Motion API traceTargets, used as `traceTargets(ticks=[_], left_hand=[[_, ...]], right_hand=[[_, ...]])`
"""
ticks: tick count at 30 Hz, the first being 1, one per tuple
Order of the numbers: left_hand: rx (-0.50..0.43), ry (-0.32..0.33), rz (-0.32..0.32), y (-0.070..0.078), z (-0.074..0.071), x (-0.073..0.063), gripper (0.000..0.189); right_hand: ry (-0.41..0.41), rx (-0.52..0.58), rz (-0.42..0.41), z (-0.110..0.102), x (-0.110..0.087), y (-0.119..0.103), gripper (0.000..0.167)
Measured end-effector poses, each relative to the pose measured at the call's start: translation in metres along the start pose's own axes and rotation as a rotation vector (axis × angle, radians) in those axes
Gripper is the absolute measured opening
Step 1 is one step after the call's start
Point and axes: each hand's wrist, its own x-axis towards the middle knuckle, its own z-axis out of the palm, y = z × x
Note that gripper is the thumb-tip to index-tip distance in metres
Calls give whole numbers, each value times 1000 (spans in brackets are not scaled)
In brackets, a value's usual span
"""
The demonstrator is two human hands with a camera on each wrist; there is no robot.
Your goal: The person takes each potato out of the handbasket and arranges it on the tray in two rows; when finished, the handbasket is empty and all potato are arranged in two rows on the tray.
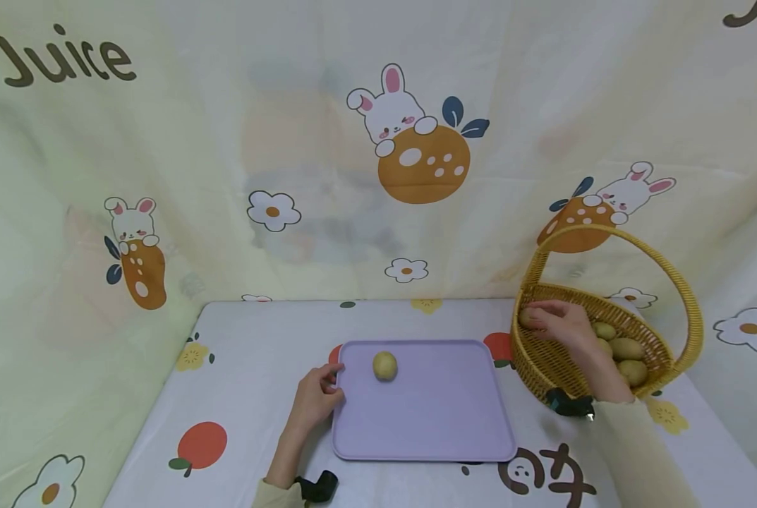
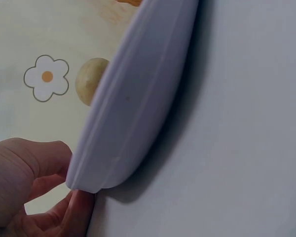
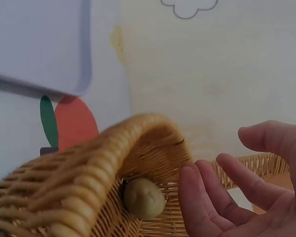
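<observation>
Bunny-print bkgd [image 1: 327, 120], L hand [image 1: 315, 401] w/ pinch grip on tray [image 1: 429, 409], R hand [image 1: 567, 326], fingers loose, nr potato [image 3: 144, 198] in basket [image 1: 525, 360].

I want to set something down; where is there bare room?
Most of the purple tray, right of and nearer than its single potato; also the cloth left of the left hand. Crowded: the basket, with potatoes and the right hand.
</observation>
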Motion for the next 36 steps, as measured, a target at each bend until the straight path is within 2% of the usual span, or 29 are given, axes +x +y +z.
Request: traceTargets(ticks=[13,19,28,36], left_hand=[[3,15,11,-1,0,0,45],[-17,7,18,-1,-1,0,45],[-12,4,12,-1,0,0,45],[-10,6,16,0,0,-1,45]], right_hand=[[19,1,77,-11,24,12,48],[5,-53,85,-15,33,16,47],[112,-69,111,-20,45,28,43],[68,-67,198,-22,50,28,39]])
